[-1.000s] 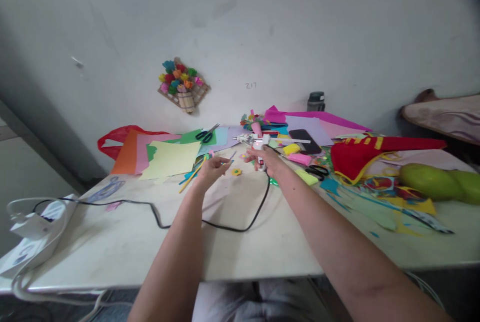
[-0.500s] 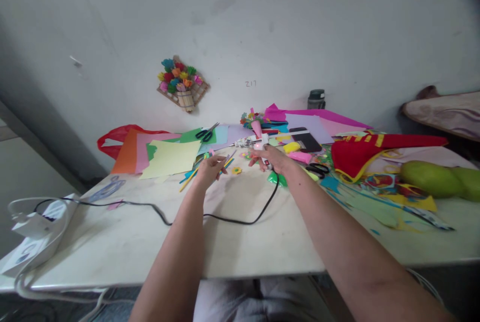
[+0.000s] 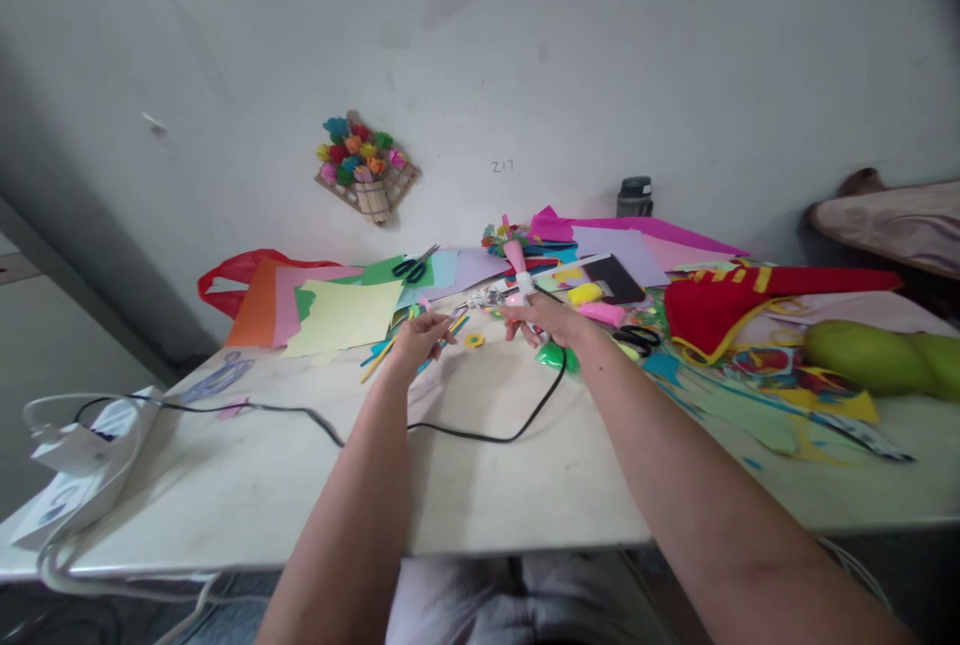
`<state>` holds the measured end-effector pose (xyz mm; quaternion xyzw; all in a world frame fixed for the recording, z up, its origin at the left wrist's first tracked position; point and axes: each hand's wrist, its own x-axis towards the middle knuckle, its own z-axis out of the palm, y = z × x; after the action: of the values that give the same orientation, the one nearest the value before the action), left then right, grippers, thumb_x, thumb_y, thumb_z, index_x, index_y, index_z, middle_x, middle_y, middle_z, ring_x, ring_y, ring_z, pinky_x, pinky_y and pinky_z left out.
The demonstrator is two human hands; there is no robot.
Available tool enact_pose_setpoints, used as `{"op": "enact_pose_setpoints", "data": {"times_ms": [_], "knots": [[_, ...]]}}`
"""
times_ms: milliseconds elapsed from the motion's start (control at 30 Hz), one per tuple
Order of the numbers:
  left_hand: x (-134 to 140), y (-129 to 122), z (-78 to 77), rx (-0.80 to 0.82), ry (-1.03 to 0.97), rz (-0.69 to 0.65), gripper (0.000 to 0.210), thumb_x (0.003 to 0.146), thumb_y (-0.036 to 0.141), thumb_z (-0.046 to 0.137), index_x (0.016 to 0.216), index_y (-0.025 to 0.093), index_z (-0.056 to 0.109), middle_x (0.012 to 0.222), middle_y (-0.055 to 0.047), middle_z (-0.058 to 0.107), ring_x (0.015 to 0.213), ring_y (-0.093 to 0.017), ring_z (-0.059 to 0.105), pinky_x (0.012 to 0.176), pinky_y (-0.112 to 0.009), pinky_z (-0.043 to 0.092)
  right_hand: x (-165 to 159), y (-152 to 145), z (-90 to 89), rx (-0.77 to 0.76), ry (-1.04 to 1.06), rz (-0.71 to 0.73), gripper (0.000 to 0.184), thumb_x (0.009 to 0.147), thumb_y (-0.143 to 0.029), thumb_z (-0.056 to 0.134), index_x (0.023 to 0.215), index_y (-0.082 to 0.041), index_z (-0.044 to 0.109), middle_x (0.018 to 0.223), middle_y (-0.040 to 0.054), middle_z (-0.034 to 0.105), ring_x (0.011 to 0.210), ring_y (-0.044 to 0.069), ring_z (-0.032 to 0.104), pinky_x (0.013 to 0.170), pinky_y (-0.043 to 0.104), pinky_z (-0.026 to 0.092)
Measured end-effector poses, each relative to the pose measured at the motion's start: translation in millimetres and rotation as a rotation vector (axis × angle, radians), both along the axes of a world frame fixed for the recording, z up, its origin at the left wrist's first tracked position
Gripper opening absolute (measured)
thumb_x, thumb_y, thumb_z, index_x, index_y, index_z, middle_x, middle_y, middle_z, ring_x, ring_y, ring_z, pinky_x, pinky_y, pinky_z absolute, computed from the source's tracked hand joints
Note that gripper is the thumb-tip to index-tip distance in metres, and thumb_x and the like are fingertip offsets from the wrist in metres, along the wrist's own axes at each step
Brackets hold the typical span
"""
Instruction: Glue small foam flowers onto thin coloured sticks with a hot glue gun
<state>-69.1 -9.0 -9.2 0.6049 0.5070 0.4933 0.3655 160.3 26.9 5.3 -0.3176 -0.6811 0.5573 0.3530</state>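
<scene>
My right hand (image 3: 551,320) is wrapped round a white hot glue gun (image 3: 525,285), whose black cord (image 3: 536,413) hangs down to the table. The nozzle end points left, toward my left hand (image 3: 421,338). With the fingertips of that hand I pinch a thin, pale paper strip (image 3: 456,315). Several blue and yellow strips (image 3: 379,360) lie beneath and beside the same hand. Between the two hands a small yellow paper flower (image 3: 474,340) rests on the table. A green packet (image 3: 556,357) sits just below my right hand.
Coloured paper sheets (image 3: 349,315) and scissors (image 3: 415,267) lie back left; black-handled scissors (image 3: 637,339) lie right of my hand. A power strip (image 3: 90,455) is at the left edge. Red cloth (image 3: 705,310), paper scraps and green fruit (image 3: 862,355) are at the right.
My right hand and the glue gun have shifted and turned slightly, and the cord has swung a little to the right. The pale strip's tip has dropped slightly left with my left hand.
</scene>
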Motion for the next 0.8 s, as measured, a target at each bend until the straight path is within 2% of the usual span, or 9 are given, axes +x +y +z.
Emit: {"op": "enact_pose_setpoints", "data": {"times_ms": [400, 800], "knots": [[0.1, 1.0, -0.8, -0.006, -0.005, 0.015, 0.036, 0.065, 0.045, 0.063, 0.079, 0.012, 0.058, 0.057, 0.000, 0.060, 0.033, -0.003, 0.038, 0.034, -0.017, 0.028, -4.1, -1.0, -0.4, 0.043, -0.049, -0.023, 0.038, 0.063, -0.048, 0.065, 0.054, -0.013, 0.052, 0.047, 0.0021, 0.058, 0.027, 0.005, 0.037, 0.027, 0.019, 0.029], [1.2, -0.7, 1.1, -0.004, -0.011, 0.033, 0.036, 0.064, 0.045, 0.063, 0.079, 0.013, 0.059, 0.056, 0.001, 0.060, 0.032, -0.002, 0.036, 0.034, -0.017, 0.026, -2.6, -1.8, 0.4, 0.028, -0.047, -0.053, 0.038, 0.061, -0.048, 0.067, 0.055, -0.014, 0.052, 0.046, 0.0004, 0.056, 0.028, 0.005, 0.038, 0.028, 0.018, 0.028]]}}
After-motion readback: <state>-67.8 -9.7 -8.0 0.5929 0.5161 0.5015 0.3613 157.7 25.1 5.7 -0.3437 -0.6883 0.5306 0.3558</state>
